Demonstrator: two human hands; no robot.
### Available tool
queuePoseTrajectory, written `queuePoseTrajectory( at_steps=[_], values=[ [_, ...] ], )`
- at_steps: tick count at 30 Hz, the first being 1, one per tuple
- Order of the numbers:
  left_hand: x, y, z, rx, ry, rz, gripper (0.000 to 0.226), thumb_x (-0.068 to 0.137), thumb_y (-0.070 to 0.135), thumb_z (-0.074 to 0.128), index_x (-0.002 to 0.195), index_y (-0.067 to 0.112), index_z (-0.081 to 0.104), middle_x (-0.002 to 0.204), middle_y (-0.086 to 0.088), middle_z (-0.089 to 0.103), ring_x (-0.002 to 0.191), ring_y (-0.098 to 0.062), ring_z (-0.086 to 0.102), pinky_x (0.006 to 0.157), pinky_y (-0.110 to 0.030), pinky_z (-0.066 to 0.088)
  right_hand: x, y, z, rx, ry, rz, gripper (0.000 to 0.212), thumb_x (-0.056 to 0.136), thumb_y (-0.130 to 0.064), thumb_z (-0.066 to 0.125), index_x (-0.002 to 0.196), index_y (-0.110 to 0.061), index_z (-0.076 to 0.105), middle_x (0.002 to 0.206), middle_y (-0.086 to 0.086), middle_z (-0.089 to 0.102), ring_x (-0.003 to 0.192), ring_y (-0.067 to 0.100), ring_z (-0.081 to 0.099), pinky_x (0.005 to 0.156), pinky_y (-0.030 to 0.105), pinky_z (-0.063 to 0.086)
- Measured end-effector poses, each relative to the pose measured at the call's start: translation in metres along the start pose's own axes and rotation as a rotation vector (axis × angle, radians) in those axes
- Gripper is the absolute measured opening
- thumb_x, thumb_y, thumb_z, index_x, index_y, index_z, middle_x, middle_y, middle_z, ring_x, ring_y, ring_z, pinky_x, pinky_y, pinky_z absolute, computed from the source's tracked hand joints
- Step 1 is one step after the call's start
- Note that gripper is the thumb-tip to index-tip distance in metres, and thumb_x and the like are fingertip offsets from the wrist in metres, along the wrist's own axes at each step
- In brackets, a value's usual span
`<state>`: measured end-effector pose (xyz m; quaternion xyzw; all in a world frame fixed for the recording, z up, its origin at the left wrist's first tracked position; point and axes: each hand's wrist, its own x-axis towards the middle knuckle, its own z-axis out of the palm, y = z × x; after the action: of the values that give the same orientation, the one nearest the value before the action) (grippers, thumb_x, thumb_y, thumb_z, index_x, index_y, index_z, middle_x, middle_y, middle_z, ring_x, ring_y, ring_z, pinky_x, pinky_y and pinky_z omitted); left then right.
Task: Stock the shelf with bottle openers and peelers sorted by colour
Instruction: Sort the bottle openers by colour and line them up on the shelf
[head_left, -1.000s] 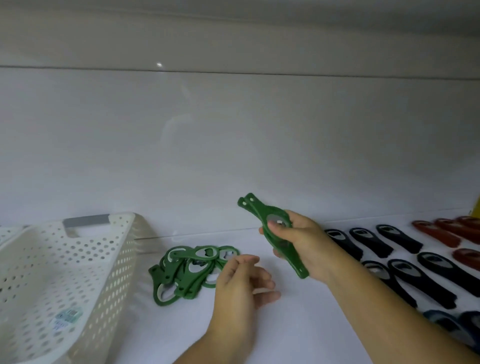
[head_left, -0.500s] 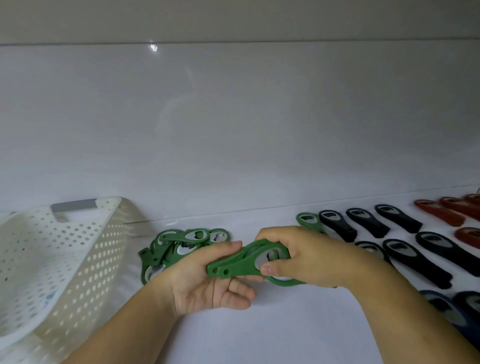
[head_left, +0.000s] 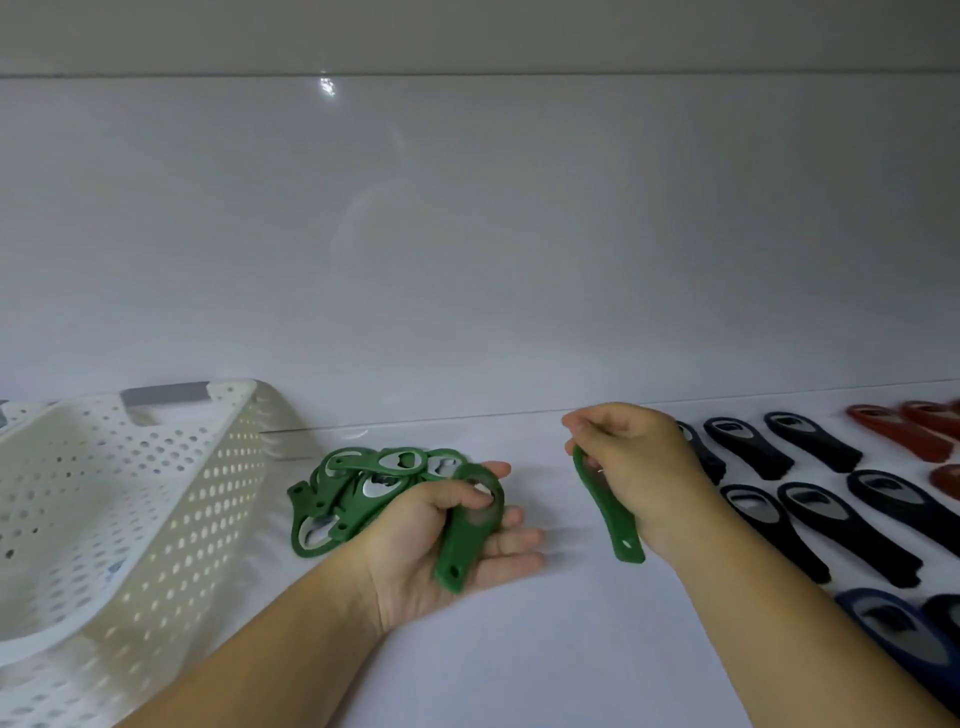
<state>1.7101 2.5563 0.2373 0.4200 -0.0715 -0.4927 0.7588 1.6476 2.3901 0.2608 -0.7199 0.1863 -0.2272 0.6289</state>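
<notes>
**While each hand holds a green opener, the pile waits**

Since the shelf is sorted by colour, green goes with green. The left hand curls thumb and fingers round one green opener, just at 3 o'clock of the green pile. The right hand pinches another opener by its ring end, handle pointing to 6 o'clock, at 9 o'clock of the black rows. Red ones lie far at 3 o'clock. A basket sits at 9 o'clock. These openers look light, flat and stiff, maybe a bit slick. Gripping the thin handle or hooking the ring should work best.
</notes>
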Motion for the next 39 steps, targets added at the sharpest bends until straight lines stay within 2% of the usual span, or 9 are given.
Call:
queuePoseTrajectory(
  at_steps=[4,9,14,18,21,24,28,33,39],
  values=[
    [-0.003,-0.003,0.003,0.117,-0.032,-0.031,0.037,0.084,0.036,0.055,0.107,0.007,0.06,0.104,-0.028,0.067,0.085,-0.04,0.069,0.082,-0.049,0.056,-0.004,0.006,0.023,0.25,-0.022,0.102,0.006,0.089,-0.009,0.063,0.085,-0.012,0.067,0.083,0.007,0.07,0.074,0.018,0.064,0.073,0.027,0.053],
    [-0.005,0.0,-0.004,0.12,0.0,-0.061,0.018,0.074,0.007,0.059,0.085,0.003,0.072,0.085,-0.016,0.07,0.048,-0.015,0.06,0.041,-0.021,0.051,-0.009,0.012,0.041,0.239,-0.145,-0.031,0.017,0.092,-0.01,0.058,0.097,-0.025,0.064,0.103,-0.006,0.068,0.084,0.004,0.066,0.077,0.024,0.05],
    [-0.001,0.007,-0.015,-0.308,-0.126,0.064,0.034,0.05,-0.003,0.073,0.082,-0.002,0.062,0.08,-0.009,0.063,0.044,-0.013,0.053,0.033,-0.018,0.043,0.006,0.033,0.035,-0.395,-0.131,-0.341,0.029,0.093,-0.011,0.056,0.104,-0.037,0.058,0.13,-0.019,0.048,0.124,-0.001,0.042,0.105,0.023,0.035],
    [-0.001,0.013,-0.016,-0.48,0.102,0.272,0.012,0.07,0.018,0.06,0.082,0.015,0.058,0.096,-0.015,0.069,0.049,-0.017,0.063,0.035,-0.016,0.046,0.008,0.046,0.052,-0.899,-0.536,-0.476,0.052,0.1,-0.027,0.042,0.147,-0.037,0.022,0.149,-0.03,-0.001,0.142,-0.004,-0.003,0.119,0.028,0.005],
    [-0.002,0.017,-0.017,-0.449,0.248,0.403,0.013,0.084,0.031,0.053,0.08,0.019,0.056,0.08,-0.011,0.065,0.044,-0.013,0.053,0.035,-0.013,0.041,0.007,0.044,0.056,-1.021,-0.572,-0.443,0.054,0.103,-0.032,0.032,0.15,-0.036,0.007,0.156,-0.021,0.004,0.146,0.002,-0.003,0.12,0.035,-0.001],
    [-0.005,0.021,-0.018,-0.38,0.304,0.443,0.041,0.086,0.034,0.048,0.054,0.017,0.068,0.067,-0.005,0.053,0.043,-0.011,0.042,0.034,-0.013,0.036,0.008,0.046,0.052,-0.981,-0.467,-0.465,0.052,0.1,-0.033,0.04,0.149,-0.028,0.024,0.147,-0.012,0.031,0.135,0.01,0.023,0.112,0.022,0.016],
    [-0.003,0.019,-0.017,-0.351,0.32,0.442,0.019,0.087,0.028,0.05,0.078,0.014,0.058,0.065,-0.007,0.048,0.047,-0.016,0.043,0.037,-0.017,0.041,0.011,0.049,0.051,-0.86,-0.293,-0.416,0.02,0.092,-0.031,0.058,0.109,-0.025,0.066,0.107,-0.01,0.049,0.109,0.01,0.04,0.091,0.018,0.033],
    [-0.002,0.019,-0.01,-0.357,0.436,0.482,0.016,0.091,0.019,0.055,0.085,0.005,0.06,0.07,-0.012,0.05,0.067,-0.029,0.059,0.067,-0.042,0.058,0.017,0.038,0.037,-0.639,-0.07,-0.487,0.021,0.094,-0.017,0.051,0.077,-0.028,0.056,0.078,-0.011,0.053,0.075,0.01,0.05,0.067,0.027,0.04],
    [-0.003,0.01,0.001,0.179,0.349,0.527,0.017,0.096,0.021,0.047,0.105,0.01,0.057,0.071,-0.014,0.06,0.057,-0.025,0.061,0.044,-0.028,0.048,0.005,0.017,0.028,-0.413,-0.182,-0.442,0.025,0.097,-0.021,0.048,0.072,-0.02,0.053,0.054,-0.016,0.046,0.052,0.005,0.038,0.049,0.017,0.029]
  ],
)
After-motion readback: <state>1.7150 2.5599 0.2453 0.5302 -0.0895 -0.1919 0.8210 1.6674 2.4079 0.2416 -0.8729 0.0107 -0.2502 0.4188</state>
